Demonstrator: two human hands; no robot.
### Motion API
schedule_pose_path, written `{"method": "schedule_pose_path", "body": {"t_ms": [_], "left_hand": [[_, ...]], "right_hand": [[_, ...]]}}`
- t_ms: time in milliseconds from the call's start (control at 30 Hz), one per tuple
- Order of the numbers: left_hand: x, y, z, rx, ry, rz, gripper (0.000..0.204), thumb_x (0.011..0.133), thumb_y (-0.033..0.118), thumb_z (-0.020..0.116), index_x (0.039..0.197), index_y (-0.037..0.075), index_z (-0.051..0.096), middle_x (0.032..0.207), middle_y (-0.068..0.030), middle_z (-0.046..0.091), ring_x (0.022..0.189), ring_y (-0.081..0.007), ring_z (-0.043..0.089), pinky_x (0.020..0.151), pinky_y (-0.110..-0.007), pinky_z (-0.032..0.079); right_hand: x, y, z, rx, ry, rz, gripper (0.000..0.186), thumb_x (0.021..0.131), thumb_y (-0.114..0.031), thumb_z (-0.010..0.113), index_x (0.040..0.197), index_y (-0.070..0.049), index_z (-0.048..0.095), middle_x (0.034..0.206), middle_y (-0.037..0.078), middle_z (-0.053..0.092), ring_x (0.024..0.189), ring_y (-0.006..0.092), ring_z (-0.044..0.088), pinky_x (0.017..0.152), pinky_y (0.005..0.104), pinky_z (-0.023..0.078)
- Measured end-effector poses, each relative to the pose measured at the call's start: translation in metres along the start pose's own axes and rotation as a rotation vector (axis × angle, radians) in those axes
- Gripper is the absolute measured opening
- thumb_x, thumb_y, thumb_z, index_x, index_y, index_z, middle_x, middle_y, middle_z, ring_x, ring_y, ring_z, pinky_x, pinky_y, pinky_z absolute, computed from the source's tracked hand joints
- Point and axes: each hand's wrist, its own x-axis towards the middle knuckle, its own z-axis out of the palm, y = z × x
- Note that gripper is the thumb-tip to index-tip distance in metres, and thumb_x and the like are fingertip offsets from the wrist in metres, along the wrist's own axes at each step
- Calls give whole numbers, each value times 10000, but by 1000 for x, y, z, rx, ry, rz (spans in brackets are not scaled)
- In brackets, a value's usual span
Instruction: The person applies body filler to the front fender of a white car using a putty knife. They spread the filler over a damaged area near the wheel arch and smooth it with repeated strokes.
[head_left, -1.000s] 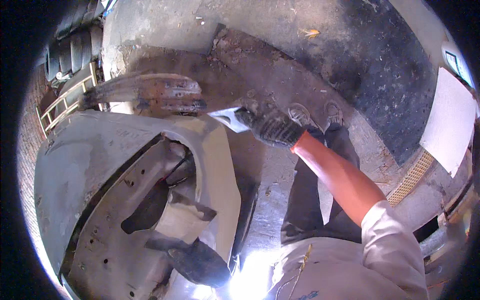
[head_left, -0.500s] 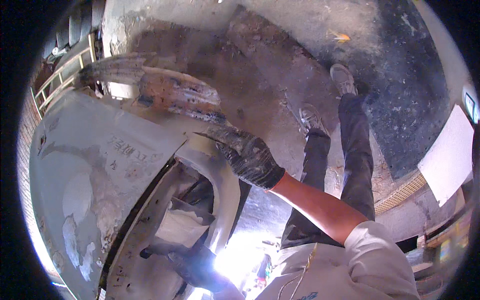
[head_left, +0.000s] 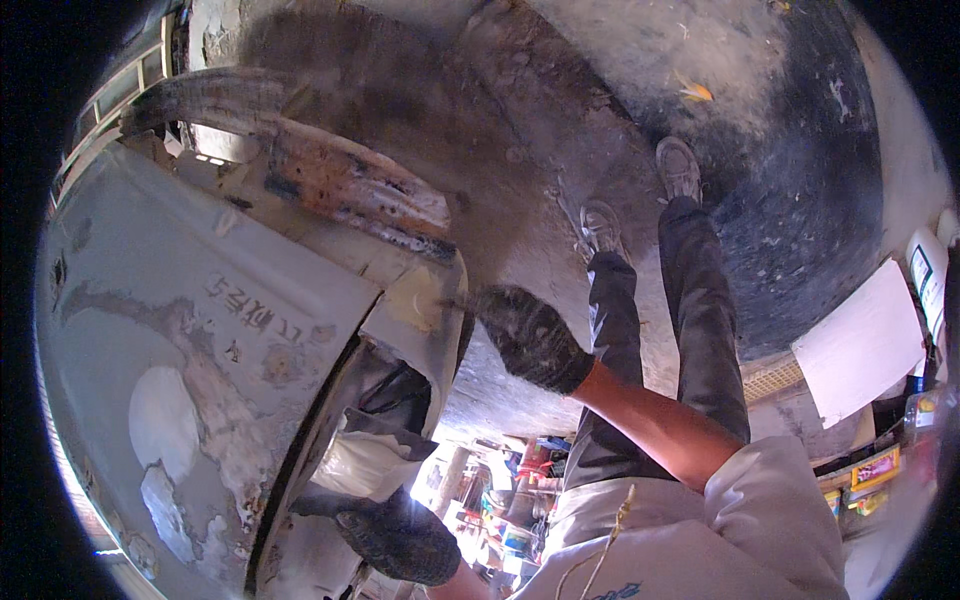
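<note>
A grey vehicle body panel (head_left: pixel 130 310), patched with pale filler, curves across the left. At its right corner is an opening framed by a pale, filler-coated edge (head_left: pixel 412 305). My right hand (head_left: pixel 530 340), in a dark knit glove, is just right of that edge with curled fingers. A thin, blurred thing shows at its fingertips. My left hand (head_left: pixel 400 540), gloved alike, is closed low by the opening, next to a blurred grey piece I cannot make out. A cream-white sheet-like thing (head_left: pixel 370 465) shows just above it; whether I hold that is unclear.
A rusty, scraped strip (head_left: pixel 360 185) runs along the panel's far side. My shoes (head_left: pixel 680 170) stand on the stained floor. A white board (head_left: pixel 860 340) leans at the right. Several colourful containers (head_left: pixel 510 500) crowd the lower middle, behind my left hand.
My right hand has come off the panel's corner edge and moved right. The view has shifted, and the bright glare beside my left hand has faded, uncovering the containers.
</note>
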Motion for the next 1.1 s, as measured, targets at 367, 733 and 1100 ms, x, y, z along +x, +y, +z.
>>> {"method": "schedule_pose_path", "body": {"t_ms": [367,733,1100], "left_hand": [[19,2,-34,90,-99,30,546,938,381,583,1247,-67,537,1229,-254,579,1103,-388,590,973,-452,470],[0,3,-25,-326,-141,-347,452,944,286,591,1222,-69,557,1251,-266,565,1138,-403,570,993,-461,455],[-9,-7,-23,-204,-168,-175,424,953,269,568,1223,-57,564,1277,-269,545,1172,-408,544,1002,-469,442]], "right_hand": [[61,-27,7,-148,-65,140,412,826,-124,554,1237,-119,589,897,145,650,869,334,626,751,472,511],[73,-36,-20,-143,-117,111,362,817,-135,575,1175,-94,600,1042,183,653,981,342,622,811,448,511],[89,-36,14,-214,4,51,264,817,-134,536,1063,-72,613,1013,181,651,950,344,623,824,457,508]]}}
